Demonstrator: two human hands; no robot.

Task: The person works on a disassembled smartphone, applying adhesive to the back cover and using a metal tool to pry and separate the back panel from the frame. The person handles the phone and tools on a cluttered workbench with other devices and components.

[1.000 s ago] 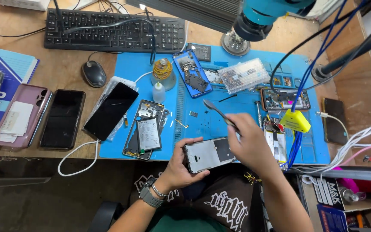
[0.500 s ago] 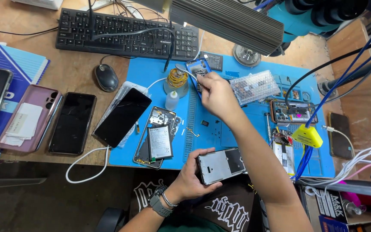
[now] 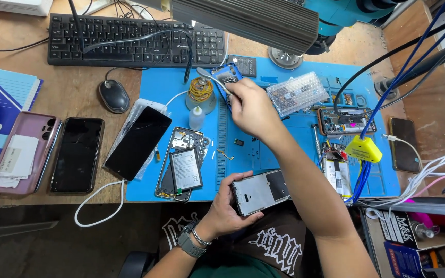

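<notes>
Two hands at work, seen in the single head view. Left hand (image 3: 227,206), lower centre of the frame, wrist with watch and bracelet: fingers wrapped closed round the edges of a phone frame (image 3: 260,192), silver inner plate facing up, held off the front edge of the blue work mat (image 3: 294,149), long axis running left to right with a slight upward tilt to the right. Right hand (image 3: 251,105), upper centre, arm stretched up and away across the mat: fingers pinched shut on metal tweezers (image 3: 211,78), whose tips point to the upper left, over or at a small blue-edged phone part (image 3: 227,74); whether the tips touch it I cannot tell. The right hand is the nearer to that part; the held frame lies well apart from it, toward the bottom of the picture. Just left of the tweezers: a jar of brass wool (image 3: 200,91) and a small dropper bottle (image 3: 197,118). Left of the frame: an opened phone with battery showing (image 3: 184,164). Surface: wooden desk (image 3: 73,92), with keyboard (image 3: 135,38) along the top, mouse (image 3: 113,96), dark-screened phones at left. Microscope arm and cables crowd the upper right.
</notes>
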